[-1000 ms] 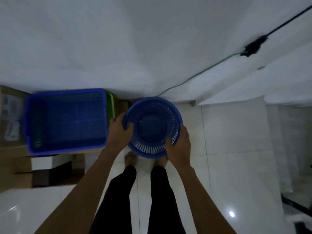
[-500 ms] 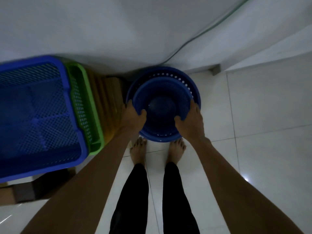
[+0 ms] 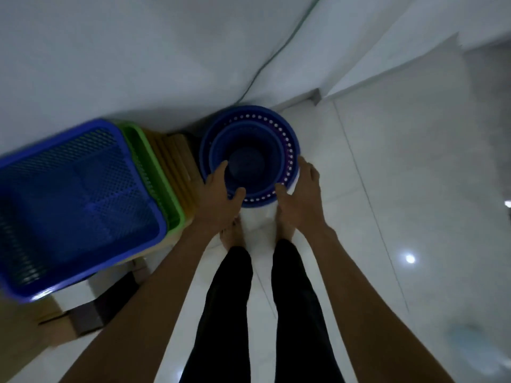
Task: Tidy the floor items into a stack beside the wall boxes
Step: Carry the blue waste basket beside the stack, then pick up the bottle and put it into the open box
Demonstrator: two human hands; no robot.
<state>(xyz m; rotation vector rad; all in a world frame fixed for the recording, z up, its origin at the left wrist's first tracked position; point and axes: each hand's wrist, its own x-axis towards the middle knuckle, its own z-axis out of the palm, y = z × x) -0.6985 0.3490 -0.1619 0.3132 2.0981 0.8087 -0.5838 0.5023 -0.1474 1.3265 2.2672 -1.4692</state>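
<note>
A round blue basket [image 3: 249, 161] sits nested inside a larger round blue basket [image 3: 290, 139] with a ring of holes, on the floor against the wall. My left hand [image 3: 221, 197] is on the inner basket's near-left rim, one finger reaching inside and the thumb on the near edge. My right hand [image 3: 301, 194] lies by the right side of the outer rim, fingers spread and relaxed, holding nothing.
To the left, a blue mesh crate [image 3: 154, 194] sits in a green crate [image 3: 163, 186] over yellow ones, on cardboard boxes [image 3: 83, 322]. A cable [image 3: 276, 51] runs down the white wall. My bare feet [image 3: 232, 236] stand on glossy white tiles.
The round basket went down into the larger basket on the floor. My right hand let go of the rim and opened beside it. The camera tipped further down.
</note>
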